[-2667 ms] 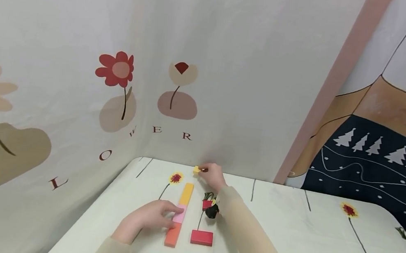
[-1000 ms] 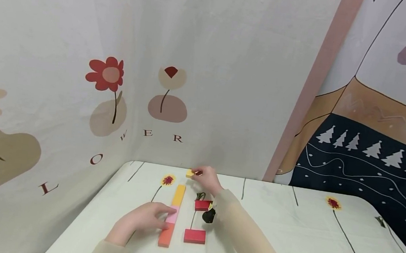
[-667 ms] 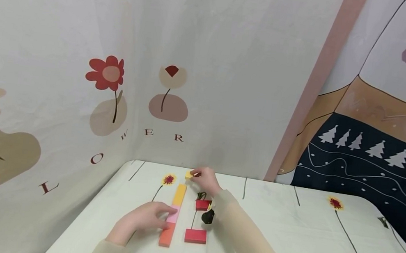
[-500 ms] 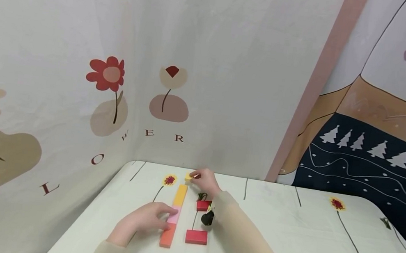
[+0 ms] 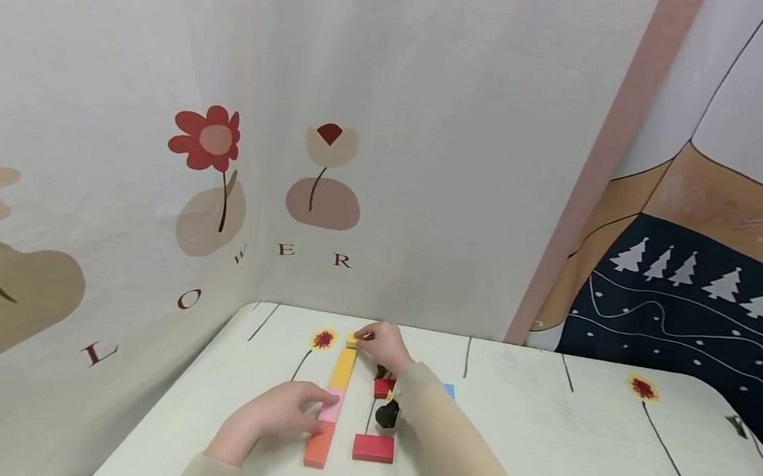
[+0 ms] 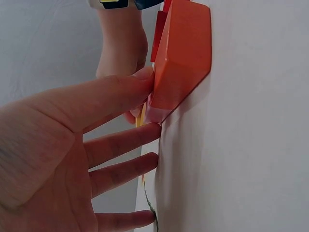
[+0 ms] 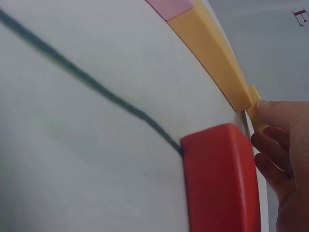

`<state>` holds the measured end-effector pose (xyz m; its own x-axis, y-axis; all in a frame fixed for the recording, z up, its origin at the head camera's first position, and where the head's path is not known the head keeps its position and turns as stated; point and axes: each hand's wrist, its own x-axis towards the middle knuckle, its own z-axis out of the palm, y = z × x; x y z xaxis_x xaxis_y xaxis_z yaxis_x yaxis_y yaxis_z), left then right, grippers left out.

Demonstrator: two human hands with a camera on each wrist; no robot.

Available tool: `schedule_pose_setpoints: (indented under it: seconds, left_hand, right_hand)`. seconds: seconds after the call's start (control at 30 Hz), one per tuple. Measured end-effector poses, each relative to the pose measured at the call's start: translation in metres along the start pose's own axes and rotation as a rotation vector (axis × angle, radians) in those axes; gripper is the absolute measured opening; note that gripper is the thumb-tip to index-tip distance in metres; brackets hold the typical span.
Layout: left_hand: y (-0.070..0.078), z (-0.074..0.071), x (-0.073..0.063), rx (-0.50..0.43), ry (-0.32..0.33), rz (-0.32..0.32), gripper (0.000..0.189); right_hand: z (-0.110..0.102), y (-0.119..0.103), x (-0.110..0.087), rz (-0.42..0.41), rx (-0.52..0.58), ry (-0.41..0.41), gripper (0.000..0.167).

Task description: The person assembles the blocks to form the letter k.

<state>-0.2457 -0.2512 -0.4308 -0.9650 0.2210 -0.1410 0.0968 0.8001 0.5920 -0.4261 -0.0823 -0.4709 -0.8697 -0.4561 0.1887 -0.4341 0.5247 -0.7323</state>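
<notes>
In the head view, a yellow-orange block (image 5: 343, 370), a pink block (image 5: 330, 411) and an orange block (image 5: 318, 450) lie end to end in a straight row on the table. At the row's far end, my right hand (image 5: 387, 346) pinches a small yellow block (image 5: 351, 339); the right wrist view shows this yellow block (image 7: 254, 92) against the end of the yellow-orange block (image 7: 212, 53). My left hand (image 5: 282, 412) rests along the row's left side, fingers extended. Its thumb touches the orange block (image 6: 186, 53) in the left wrist view, and the index fingertip is by the pink block.
Right of the row lie a near red block (image 5: 373, 448) and another red block (image 5: 383, 389), partly behind the right wrist. A blue block (image 5: 449, 390) peeks out beyond the right forearm. The white tablecloth (image 5: 529, 432) has printed flowers; a fabric wall (image 5: 441, 198) stands behind.
My right hand has brought the small yellow block nearer, closing the gap to the row's far end. The left hand stays at the row. The blue block has come into view.
</notes>
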Motion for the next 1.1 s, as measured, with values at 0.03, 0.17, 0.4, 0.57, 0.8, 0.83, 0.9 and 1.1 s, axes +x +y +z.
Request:
schedule_pose_setpoints:
  seconds: [0.03,0.17,0.4,0.57,0.8,0.83,0.9,1.1]
  left_hand:
    - [0.0004,-0.0001,-0.0002,0.0,0.0,0.0,0.043]
    - [0.0013,-0.0005,-0.0004,-0.005,-0.001,-0.002,0.043]
    - [0.0019,-0.0007,-0.0004,-0.004,0.002,-0.003,0.043]
    - [0.0029,-0.0008,-0.0009,-0.003,0.005,-0.006,0.043]
    - [0.0049,-0.002,-0.0021,0.006,0.006,-0.001,0.043]
    - [0.005,-0.002,-0.0022,0.005,0.005,0.001,0.043]
    - [0.0048,-0.0018,-0.0023,0.004,0.005,0.003,0.043]
    - [0.0044,-0.0017,-0.002,-0.003,0.004,-0.001,0.043]
  right_hand:
    - [0.0005,-0.0004,-0.0002,0.001,-0.012,0.0,0.015]
    - [0.001,-0.0023,-0.0021,-0.003,-0.04,0.001,0.014]
    - [-0.0003,-0.0068,-0.0055,0.015,-0.029,0.008,0.013]
    - [-0.0001,-0.0077,-0.0053,0.011,-0.045,0.007,0.012]
    - [0.0012,-0.0064,-0.0038,0.005,-0.063,-0.003,0.011]
    - [0.0012,-0.0063,-0.0039,0.005,-0.062,-0.005,0.011]
    - [0.0012,-0.0063,-0.004,0.007,-0.059,-0.008,0.01]
    - [0.0007,-0.0081,-0.0046,0.005,-0.057,-0.01,0.01]
